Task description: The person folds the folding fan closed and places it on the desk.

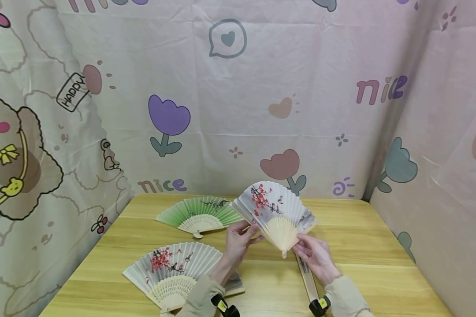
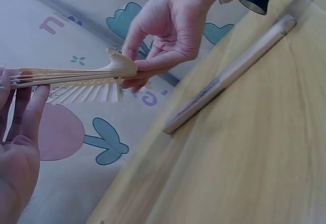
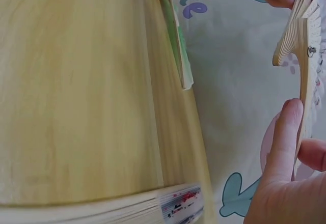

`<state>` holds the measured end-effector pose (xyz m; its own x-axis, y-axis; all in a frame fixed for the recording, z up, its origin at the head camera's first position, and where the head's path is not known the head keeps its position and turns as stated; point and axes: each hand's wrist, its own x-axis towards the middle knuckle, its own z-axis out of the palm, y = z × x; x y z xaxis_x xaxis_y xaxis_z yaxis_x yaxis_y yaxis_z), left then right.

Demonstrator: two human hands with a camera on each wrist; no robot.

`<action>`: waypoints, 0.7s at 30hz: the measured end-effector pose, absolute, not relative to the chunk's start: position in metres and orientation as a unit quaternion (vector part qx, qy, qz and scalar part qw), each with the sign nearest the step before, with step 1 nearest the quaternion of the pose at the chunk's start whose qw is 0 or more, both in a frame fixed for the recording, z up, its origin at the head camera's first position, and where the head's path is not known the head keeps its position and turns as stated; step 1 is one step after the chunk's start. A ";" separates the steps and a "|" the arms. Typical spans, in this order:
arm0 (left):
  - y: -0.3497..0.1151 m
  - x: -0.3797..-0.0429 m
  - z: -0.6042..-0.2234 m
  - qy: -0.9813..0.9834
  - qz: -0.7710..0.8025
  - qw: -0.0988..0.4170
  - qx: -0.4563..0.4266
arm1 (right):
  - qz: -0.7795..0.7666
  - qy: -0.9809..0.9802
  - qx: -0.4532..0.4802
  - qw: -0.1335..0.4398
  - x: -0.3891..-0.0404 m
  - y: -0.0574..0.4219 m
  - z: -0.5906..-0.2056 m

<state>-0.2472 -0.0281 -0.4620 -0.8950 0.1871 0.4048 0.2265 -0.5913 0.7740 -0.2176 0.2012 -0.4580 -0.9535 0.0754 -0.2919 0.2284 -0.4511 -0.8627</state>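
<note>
A partly spread folding fan (image 1: 271, 202), pale grey with red blossoms and bare wooden ribs, is held up above the table between both hands. My left hand (image 1: 239, 242) pinches its left outer rib between thumb and fingers. On the other side, my right hand (image 1: 317, 257) pinches the right outer rib low down, near the pivot. In the left wrist view the ribs (image 2: 76, 76) appear edge-on, stacked close together. The right wrist view shows the thumb (image 3: 285, 137) pressed along the outer rib, close to the metal pivot pin (image 3: 311, 51).
A folded fan (image 1: 307, 279) lies on the wooden table (image 1: 269, 290) below my right hand. At front left rests a spread blossom fan (image 1: 178, 264), partly covered by my left forearm. Behind it lies a spread green fan (image 1: 206, 213). Printed cloth (image 1: 230, 110) hangs around the table.
</note>
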 end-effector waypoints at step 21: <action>-0.026 -0.244 -0.470 -0.458 -0.861 0.000 -0.220 | -0.813 0.562 0.145 0.052 -0.216 0.203 -0.463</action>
